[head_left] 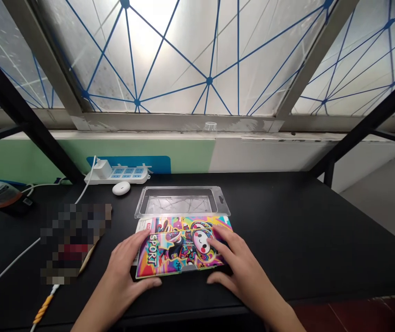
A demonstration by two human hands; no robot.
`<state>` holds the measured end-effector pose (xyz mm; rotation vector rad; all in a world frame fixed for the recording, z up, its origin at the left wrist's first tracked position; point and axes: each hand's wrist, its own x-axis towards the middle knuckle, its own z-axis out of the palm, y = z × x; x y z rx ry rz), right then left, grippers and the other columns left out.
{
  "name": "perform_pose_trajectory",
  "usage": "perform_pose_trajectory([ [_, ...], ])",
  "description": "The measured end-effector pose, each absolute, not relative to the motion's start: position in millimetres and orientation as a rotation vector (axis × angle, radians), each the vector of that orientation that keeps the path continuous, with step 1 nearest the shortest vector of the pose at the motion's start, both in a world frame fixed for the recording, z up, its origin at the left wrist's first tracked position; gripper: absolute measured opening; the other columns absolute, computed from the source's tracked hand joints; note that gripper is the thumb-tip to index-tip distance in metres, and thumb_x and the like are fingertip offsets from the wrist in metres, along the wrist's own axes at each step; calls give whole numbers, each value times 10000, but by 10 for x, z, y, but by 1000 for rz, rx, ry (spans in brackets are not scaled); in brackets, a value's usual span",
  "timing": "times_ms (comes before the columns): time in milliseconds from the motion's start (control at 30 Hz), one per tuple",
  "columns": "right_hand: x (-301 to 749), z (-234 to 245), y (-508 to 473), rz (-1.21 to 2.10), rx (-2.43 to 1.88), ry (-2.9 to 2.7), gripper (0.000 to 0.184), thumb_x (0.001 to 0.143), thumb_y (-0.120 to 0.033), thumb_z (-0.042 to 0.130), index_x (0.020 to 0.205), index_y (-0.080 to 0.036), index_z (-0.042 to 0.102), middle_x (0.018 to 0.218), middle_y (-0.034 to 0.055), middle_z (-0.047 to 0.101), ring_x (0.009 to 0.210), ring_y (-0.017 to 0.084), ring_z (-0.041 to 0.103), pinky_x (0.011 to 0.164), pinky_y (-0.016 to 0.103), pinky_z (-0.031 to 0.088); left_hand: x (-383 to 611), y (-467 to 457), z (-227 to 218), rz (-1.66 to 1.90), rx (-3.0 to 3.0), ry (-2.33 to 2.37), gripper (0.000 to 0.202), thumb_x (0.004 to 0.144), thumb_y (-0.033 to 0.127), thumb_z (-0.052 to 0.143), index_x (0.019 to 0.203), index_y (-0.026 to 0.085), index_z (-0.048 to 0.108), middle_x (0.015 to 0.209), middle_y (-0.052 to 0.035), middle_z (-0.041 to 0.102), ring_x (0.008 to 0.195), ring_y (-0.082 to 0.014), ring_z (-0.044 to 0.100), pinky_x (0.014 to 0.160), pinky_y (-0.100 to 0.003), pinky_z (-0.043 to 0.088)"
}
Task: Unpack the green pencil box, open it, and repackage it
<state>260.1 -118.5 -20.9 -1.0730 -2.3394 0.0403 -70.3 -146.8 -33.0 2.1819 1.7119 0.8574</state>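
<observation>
The black desk [287,230] offered open room rightward, its front edge near. On it, the printed case [179,246] seemed light, stiff and slick, best held by its short ends. A clear tray [179,204] bordered its far side. The left hand [128,260] and right hand [238,258] rested apart on the case, unclamped.

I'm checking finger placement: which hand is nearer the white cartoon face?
The right hand: its fingers are at the cartoon face on the colourful card; the left hand is by the SPORT lettering.
</observation>
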Motion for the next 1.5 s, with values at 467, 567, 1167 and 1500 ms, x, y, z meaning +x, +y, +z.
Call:
perform_pose_trajectory([
  [467, 2680, 479, -589, 681, -1448, -2135, 221, 939, -425, 591, 998, -263, 729, 920, 19, 763, 791, 204, 703, 707, 309, 551, -631, -1491, -380, 850, 2001, 1799, 985, 754, 333, 769, 1568, 364, 216, 1396, -90, 550, 1265, -355, 504, 1050, -539, 415],
  [567, 2609, 304, -586, 594, -1531, -1798, 260, 898, -478, 643, 1007, -244, 672, 867, 12, 732, 720, 187, 677, 633, 281, 526, -610, -1502, -357, 818, 1972, 1822, 1072, 744, 322, 768, 1591, 364, 112, 1381, -82, 575, 1278, -364, 488, 1051, -557, 402],
  [1167, 2707, -228, -1165, 498, -1577, -1805, 477, 833, -506, 687, 1212, -260, 534, 1103, 57, 692, 923, 241, 695, 761, 332, 565, -674, -1450, -266, 682, 2058, 1735, 414, 984, 486, 462, 1349, 309, 548, 1470, -77, 516, 1326, -333, 440, 1049, -556, 407],
  [1500, 2281, 80, -1041, -107, -1436, -2219, 264, 970, -376, 549, 1165, -215, 627, 1198, 137, 656, 1102, 328, 587, 907, 502, 446, -602, -1456, -290, 728, 2030, 1846, 636, 959, 485, 530, 1533, 314, 315, 1466, -103, 516, 1325, -331, 481, 1067, -539, 397],
])
